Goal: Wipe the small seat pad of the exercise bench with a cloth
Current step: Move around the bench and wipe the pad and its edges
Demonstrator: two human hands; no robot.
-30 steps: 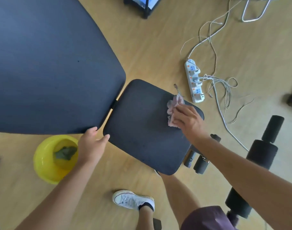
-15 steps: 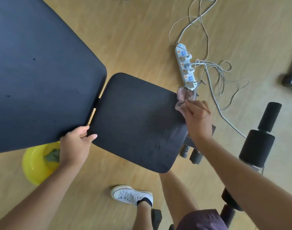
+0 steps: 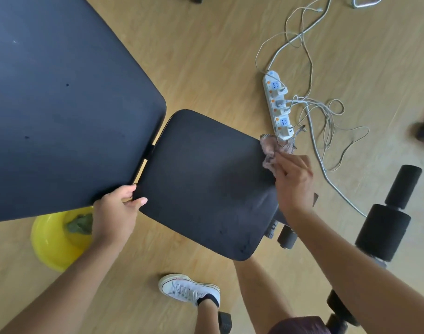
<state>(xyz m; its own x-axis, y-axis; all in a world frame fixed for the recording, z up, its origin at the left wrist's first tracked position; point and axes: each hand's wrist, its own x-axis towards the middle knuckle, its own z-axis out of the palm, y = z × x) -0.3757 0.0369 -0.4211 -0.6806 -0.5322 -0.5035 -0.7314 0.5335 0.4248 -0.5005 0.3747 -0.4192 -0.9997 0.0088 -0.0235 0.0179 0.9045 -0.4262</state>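
Note:
The small black seat pad (image 3: 206,182) fills the middle of the view, beside the large black back pad (image 3: 61,104) on the left. At the seat pad's far right edge my right hand (image 3: 294,182) presses a crumpled pink cloth (image 3: 270,148) against the corner. My left hand (image 3: 115,214) grips the near left corner of the seat pad, with the thumb on top and the fingers curled around the edge.
A yellow bowl (image 3: 49,239) holding a green rag stands on the wooden floor under the back pad. A white power strip (image 3: 278,107) with tangled cables lies beyond the seat. Black foam rollers (image 3: 384,227) stand at right. My white shoe (image 3: 187,289) is below the seat.
My right hand has dragged the cloth from the top of the seat pad outward to its far right edge. The left hand has kept its grip on the near left corner.

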